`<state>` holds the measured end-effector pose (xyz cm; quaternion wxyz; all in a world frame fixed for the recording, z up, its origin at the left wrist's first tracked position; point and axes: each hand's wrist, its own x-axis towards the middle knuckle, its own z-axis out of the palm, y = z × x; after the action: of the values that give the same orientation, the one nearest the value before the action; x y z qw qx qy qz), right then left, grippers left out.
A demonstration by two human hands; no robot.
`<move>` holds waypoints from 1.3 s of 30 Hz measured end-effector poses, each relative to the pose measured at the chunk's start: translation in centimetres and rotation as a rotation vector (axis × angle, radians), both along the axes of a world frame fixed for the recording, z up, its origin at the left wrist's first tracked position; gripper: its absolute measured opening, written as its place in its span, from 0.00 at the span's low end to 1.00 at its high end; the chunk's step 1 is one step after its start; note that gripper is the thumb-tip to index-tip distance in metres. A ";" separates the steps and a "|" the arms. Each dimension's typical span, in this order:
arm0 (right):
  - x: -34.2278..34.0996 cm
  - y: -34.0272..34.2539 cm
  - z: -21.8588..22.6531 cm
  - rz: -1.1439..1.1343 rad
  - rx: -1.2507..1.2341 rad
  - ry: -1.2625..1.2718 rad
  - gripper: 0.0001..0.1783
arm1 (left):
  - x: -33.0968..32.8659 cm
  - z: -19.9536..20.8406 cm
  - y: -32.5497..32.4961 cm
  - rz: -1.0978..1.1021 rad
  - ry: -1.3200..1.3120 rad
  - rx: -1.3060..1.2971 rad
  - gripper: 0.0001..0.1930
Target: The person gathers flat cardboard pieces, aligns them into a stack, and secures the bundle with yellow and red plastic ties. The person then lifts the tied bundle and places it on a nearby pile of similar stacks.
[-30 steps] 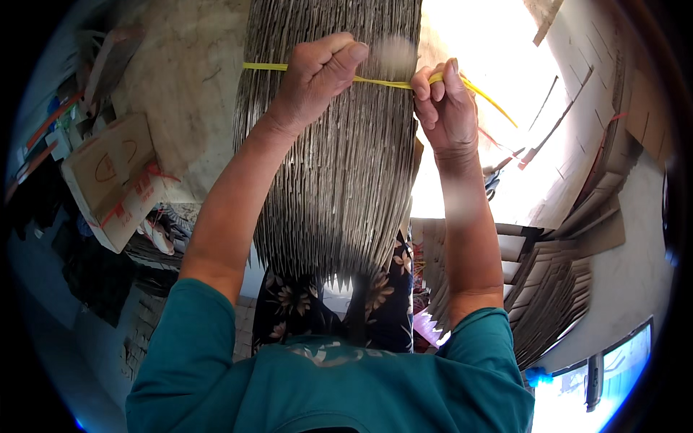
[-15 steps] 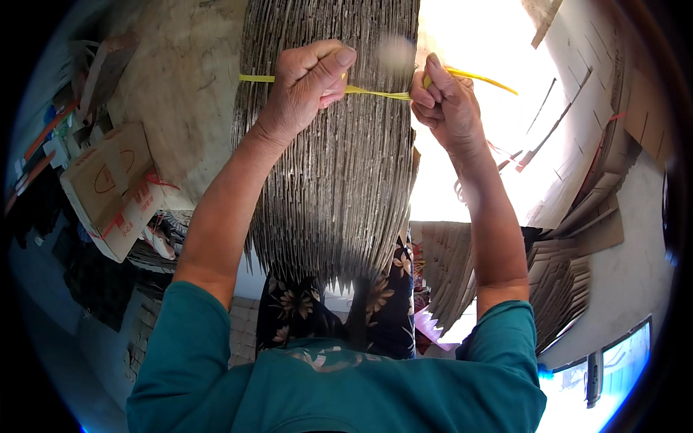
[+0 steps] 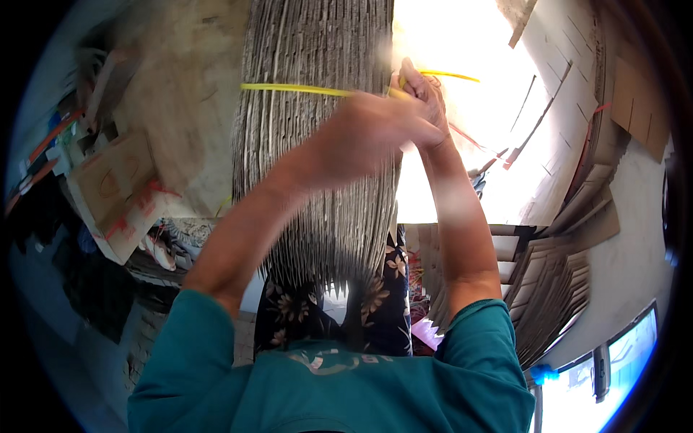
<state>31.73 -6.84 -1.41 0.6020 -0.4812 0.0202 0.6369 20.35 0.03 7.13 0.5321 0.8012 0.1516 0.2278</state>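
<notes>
A tall bundle of thin grey-brown cardboard sheets (image 3: pixel 314 43) stands on edge in front of me, its layered edges facing up. A flat yellow strap (image 3: pixel 296 88) lies across its top, pulled toward the bundle's right side. My right hand (image 3: pixel 427 101) is closed on the strap just past the right edge, with a loose yellow end sticking out to the right. My left hand (image 3: pixel 379 130) reaches across the bundle and meets or overlaps my right hand. It is smeared by motion, so its fingers do not show clearly.
A cardboard box (image 3: pixel 115 184) with red marks sits at the left beside the wooden board (image 3: pixel 191 108). Bright light washes out the surface at the right. More stacked cardboard sheets (image 3: pixel 552 289) lean at the lower right.
My left hand has moved right, from above the bundle's middle over to my right hand. My right hand has shifted slightly left, still gripping the strap. The view has shifted slightly.
</notes>
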 end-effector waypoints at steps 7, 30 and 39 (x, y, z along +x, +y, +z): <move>0.2 -1.9 -0.4 -0.018 0.120 -0.028 0.16 | 6.2 -0.1 -3.3 -0.181 0.296 0.181 0.08; -1.2 -3.9 -1.0 -0.156 0.295 0.188 0.10 | 2.6 -1.3 4.9 -0.384 0.412 0.361 0.15; -1.0 -4.1 -1.4 -0.131 0.400 0.197 0.08 | 2.5 -2.2 5.0 -0.362 0.473 0.625 0.04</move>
<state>30.73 -10.89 -2.84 0.7206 -0.2856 -0.0164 0.6315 22.87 5.07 4.91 0.2458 0.9677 0.0502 -0.0243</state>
